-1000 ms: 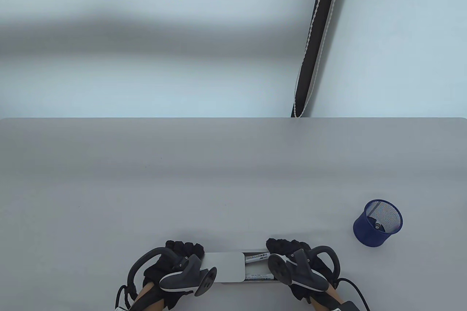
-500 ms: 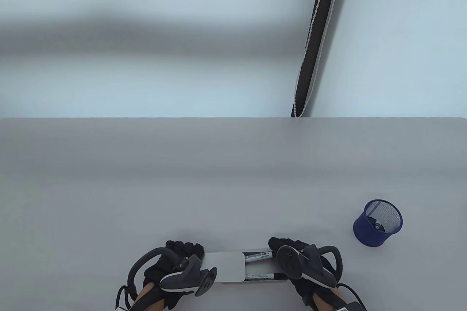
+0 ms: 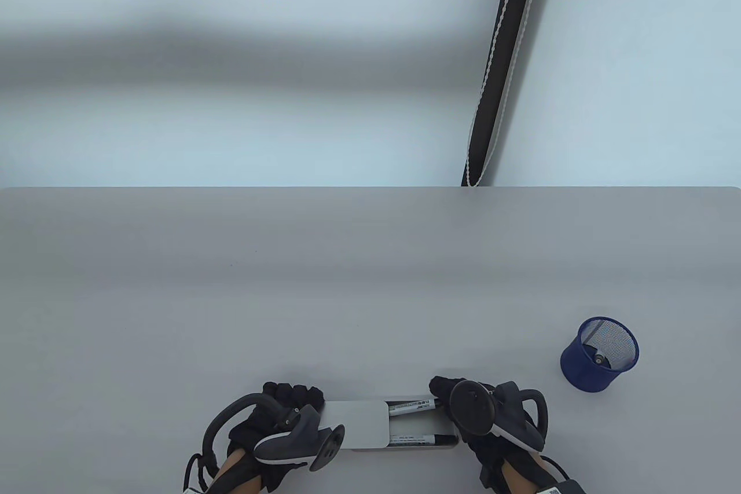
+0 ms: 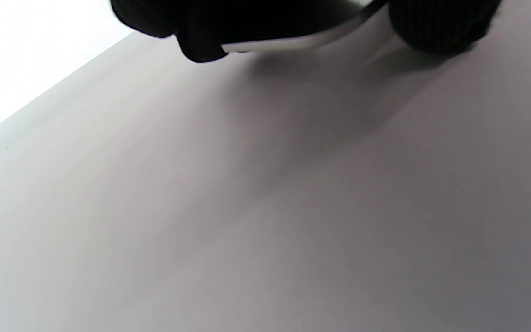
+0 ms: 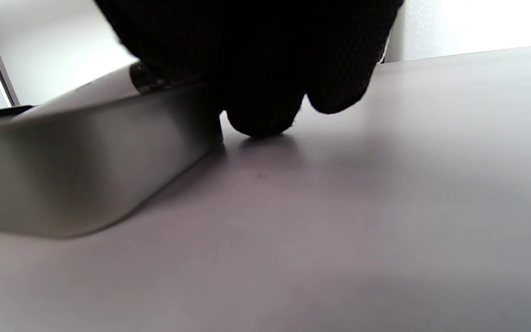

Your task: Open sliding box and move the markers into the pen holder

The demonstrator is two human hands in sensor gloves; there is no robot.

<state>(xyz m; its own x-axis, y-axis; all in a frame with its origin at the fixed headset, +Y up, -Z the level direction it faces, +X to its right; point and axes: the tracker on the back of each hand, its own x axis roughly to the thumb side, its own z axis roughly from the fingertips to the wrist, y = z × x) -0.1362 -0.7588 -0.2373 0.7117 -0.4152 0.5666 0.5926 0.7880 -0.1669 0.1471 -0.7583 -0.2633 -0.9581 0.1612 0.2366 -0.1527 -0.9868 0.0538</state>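
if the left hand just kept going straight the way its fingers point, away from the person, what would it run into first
Probably nothing. The left hand grips the sliding box at its left end, and beyond its fingers only bare table shows, up to the far edge. The pen holder sits off to the right.

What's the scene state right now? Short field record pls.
box: sliding box at the table's near edge, lid partly slid left
contents: two markers exposed
left hand: grips the lid end
right hand: holds the tray end
pen holder: blue mesh, far right, one item inside
table: grey
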